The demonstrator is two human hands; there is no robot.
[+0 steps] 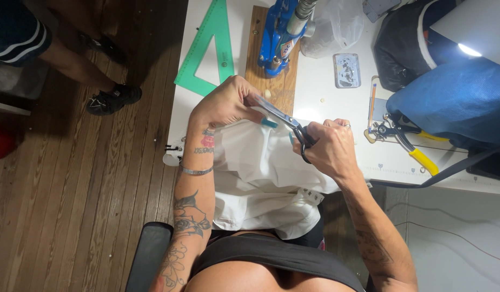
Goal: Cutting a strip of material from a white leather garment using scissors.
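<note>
I saw my right hand (331,148) clenched through the black handles of the scissors (286,120), their blades pointing toward my left hand (224,103). My left hand pinched the top edge of the white fabric (260,173), right where the blade tips met it. The fabric hung from the counter (320,97) edge down over my lap, between and below both hands. Just beyond lay a green triangle ruler (209,51) and a blue press (279,35) on its wooden board.
</note>
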